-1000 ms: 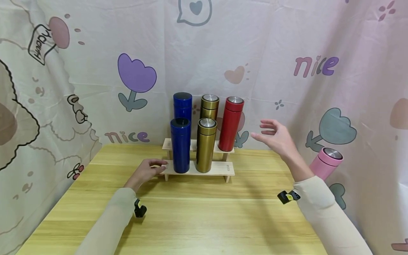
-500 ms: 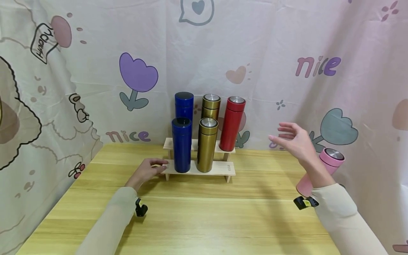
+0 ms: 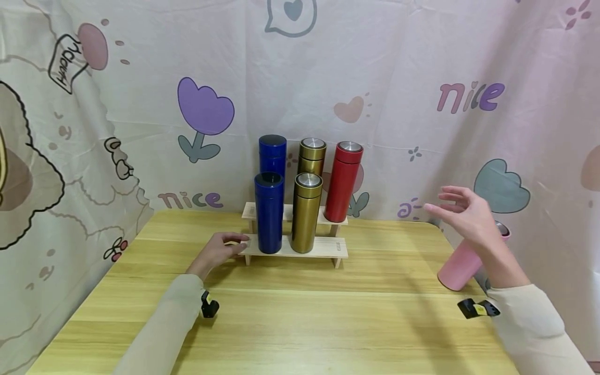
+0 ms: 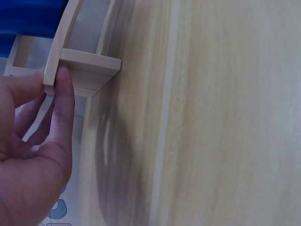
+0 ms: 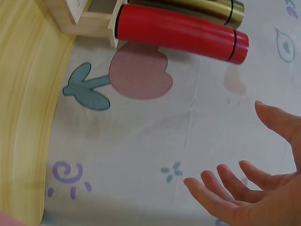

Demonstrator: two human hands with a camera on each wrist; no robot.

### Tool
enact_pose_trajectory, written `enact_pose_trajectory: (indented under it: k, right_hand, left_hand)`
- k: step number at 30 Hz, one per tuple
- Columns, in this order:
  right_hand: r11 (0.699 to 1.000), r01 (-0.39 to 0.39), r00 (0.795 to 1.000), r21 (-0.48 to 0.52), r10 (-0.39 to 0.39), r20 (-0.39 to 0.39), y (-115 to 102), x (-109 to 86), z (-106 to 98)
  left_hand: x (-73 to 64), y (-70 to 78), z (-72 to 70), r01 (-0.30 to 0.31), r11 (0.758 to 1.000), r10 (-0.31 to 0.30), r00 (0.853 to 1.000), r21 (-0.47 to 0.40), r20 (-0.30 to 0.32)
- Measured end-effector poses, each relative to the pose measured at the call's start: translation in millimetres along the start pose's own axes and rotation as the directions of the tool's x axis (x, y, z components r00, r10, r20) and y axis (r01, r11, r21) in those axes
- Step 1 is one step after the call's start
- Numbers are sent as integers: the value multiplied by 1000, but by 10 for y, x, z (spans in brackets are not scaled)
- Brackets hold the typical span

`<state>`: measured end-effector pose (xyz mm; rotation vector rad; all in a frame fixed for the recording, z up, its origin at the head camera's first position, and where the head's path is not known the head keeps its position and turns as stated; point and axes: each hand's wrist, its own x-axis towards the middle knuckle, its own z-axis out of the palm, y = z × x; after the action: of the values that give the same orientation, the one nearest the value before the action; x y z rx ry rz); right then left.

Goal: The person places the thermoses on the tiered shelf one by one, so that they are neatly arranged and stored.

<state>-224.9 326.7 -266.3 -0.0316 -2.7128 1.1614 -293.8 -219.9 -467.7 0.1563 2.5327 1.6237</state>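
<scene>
My left hand [image 3: 219,252] pinches the left end of the lower board of a two-tier wooden rack [image 3: 328,247]; in the left wrist view the thumb and fingers [image 4: 63,101] lie on either side of the board [image 4: 59,44]. On the lower tier stand a blue thermos [image 3: 269,216] and a gold thermos [image 3: 305,219]. Behind them, the upper tier bears another blue thermos [image 3: 273,151], another gold thermos [image 3: 312,156] and a red thermos [image 3: 344,182] at its right. My right hand [image 3: 469,216] is raised, holding nothing, its fingers spread from the thumb. It overlaps a pink thermos [image 3: 458,268] standing at the right.
The wooden table [image 3: 300,323] has its right edge close beside the pink thermos. A printed cloth [image 3: 398,62] hangs behind the rack and along both sides. Each wrist wears a small black camera [image 3: 478,308].
My right hand has moved right, away from the red thermos and across to in front of the pink thermos. The left hand has kept its grip on the rack.
</scene>
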Motion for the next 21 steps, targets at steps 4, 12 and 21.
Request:
enact_pose_trajectory:
  k: [4, 12, 21]
  right_hand:
    - [998, -25, 1000, -51, 24, -20, 123, -13, -121]
    - [997, -57, 997, -58, 54, -56, 292, -49, -283]
    - [996, -74, 993, -40, 70, -99, 468, -68, -455]
  left_hand:
    - [-1, 1, 7, 4, 1000, -4, 1000, 1, -1]
    - [-9, 10, 11, 11, 1000, -11, 1000, 12, -6]
    - [1, -4, 9, 12, 1000, -12, 1000, 5, -3]
